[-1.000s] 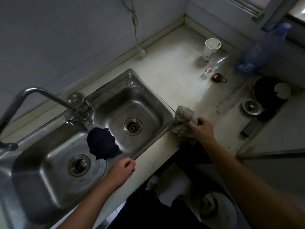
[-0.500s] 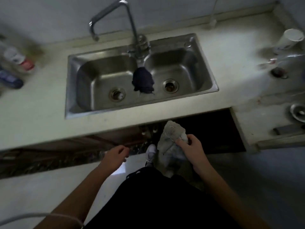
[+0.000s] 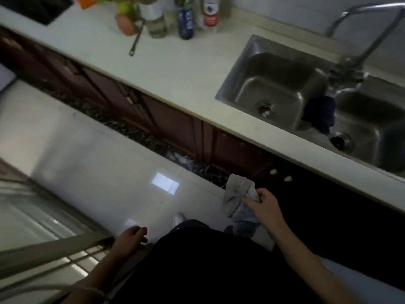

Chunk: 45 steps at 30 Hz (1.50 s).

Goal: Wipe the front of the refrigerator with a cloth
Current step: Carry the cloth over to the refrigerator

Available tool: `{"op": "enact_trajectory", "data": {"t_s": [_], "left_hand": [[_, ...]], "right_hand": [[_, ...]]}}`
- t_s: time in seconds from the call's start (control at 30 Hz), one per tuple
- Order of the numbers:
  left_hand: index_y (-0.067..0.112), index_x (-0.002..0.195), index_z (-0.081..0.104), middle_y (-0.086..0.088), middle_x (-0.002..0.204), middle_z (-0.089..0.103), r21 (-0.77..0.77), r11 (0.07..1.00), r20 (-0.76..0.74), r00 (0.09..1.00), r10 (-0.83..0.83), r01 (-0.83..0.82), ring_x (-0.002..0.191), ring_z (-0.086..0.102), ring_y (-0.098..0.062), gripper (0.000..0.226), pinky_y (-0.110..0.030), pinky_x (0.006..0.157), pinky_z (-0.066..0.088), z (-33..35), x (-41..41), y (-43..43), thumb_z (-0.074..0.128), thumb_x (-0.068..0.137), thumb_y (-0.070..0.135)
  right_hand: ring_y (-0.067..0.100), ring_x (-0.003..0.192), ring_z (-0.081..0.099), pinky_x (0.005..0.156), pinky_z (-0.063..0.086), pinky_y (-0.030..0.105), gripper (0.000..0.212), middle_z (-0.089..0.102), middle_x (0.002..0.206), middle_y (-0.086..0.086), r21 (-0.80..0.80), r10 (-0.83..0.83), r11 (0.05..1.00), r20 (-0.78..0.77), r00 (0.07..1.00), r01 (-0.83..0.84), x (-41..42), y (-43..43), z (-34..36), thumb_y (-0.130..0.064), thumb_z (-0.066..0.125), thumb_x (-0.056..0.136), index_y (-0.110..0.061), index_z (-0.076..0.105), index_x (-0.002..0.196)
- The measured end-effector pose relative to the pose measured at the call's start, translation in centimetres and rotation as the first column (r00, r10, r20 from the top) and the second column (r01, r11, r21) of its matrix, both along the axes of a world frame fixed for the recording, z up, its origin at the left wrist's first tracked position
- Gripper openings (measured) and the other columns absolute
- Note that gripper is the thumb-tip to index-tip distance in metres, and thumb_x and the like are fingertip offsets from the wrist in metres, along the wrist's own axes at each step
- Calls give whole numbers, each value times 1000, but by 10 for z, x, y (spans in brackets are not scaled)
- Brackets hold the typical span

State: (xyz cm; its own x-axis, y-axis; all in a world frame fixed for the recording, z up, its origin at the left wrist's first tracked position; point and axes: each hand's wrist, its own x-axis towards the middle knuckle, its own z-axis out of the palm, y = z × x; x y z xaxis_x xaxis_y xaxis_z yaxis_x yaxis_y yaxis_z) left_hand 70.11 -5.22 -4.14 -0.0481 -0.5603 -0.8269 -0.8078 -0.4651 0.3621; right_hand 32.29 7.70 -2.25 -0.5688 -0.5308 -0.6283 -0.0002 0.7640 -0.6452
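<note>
My right hand (image 3: 266, 206) holds a crumpled grey cloth (image 3: 237, 190) at hip height, in front of the dark cabinet gap below the counter. The cloth hangs down over my dark trousers. My left hand (image 3: 131, 238) hangs at my side with loosely curled fingers and nothing in it, just above a metal frame at the lower left. No refrigerator can be made out in the head view.
A pale counter (image 3: 175, 69) runs diagonally across the top, with a steel double sink (image 3: 274, 84), a tap (image 3: 368, 40) and a dark rag (image 3: 321, 113) over the divider. Bottles (image 3: 186, 18) and produce stand at the back. Brown cabinet doors (image 3: 175, 126) sit below. Glossy white floor (image 3: 98, 167) lies to the left.
The view has swung left, away from the sink and toward the floor. My right hand has lifted the grey cloth off the counter and carried it down to hip height. My left hand dropped to my side.
</note>
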Motion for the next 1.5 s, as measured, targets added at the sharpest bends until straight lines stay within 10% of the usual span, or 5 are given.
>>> {"op": "enact_trajectory", "data": {"t_s": [0.17, 0.7, 0.97, 1.17, 1.5], "left_hand": [[7, 94, 73, -15, 101, 74, 41, 999, 80, 997, -22, 18, 90, 63, -18, 29, -36, 84, 48, -12, 81, -7, 51, 101, 24], [-1, 90, 67, -16, 81, 70, 16, 754, -45, 753, 657, -657, 65, 63, -25, 23, -27, 57, 49, -7, 148, -161, 55, 98, 16], [7, 77, 72, -20, 83, 76, 5, 387, 72, 387, 919, -922, 83, 71, -39, 28, -45, 78, 56, -8, 188, -201, 58, 92, 26], [-3, 79, 65, -25, 83, 69, 9, 130, 19, 130, 991, -991, 68, 61, -30, 29, -27, 55, 50, 6, 211, -256, 51, 99, 13], [-1, 92, 60, -16, 72, 57, 44, 218, -44, 216, 975, -975, 55, 51, -24, 21, -16, 33, 39, -10, 327, -453, 45, 102, 10]], "right_hand": [[34, 92, 66, 75, 51, 38, 28, 66, 96, 19, 2, 136, 991, 46, 990, -136, 66, -96, 3, -22, 79, 87, -2, 62, 97], [19, 77, 68, 61, 49, 26, 21, 71, 87, 9, -28, 584, 811, 78, 808, -584, 198, -410, 16, -15, 79, 85, -6, 65, 97], [20, 79, 67, 66, 54, 27, 23, 72, 93, 15, -80, 827, 560, 107, 552, -824, 277, -590, 21, -15, 78, 85, -2, 65, 99], [21, 83, 68, 69, 52, 30, 26, 71, 93, 11, -121, 917, 399, 72, 393, -909, 356, -698, 27, -21, 78, 84, -7, 64, 99], [22, 89, 67, 77, 54, 35, 27, 69, 96, 7, -63, 884, 466, 53, 464, -882, 458, -842, 18, -23, 80, 84, -8, 65, 101]]}}
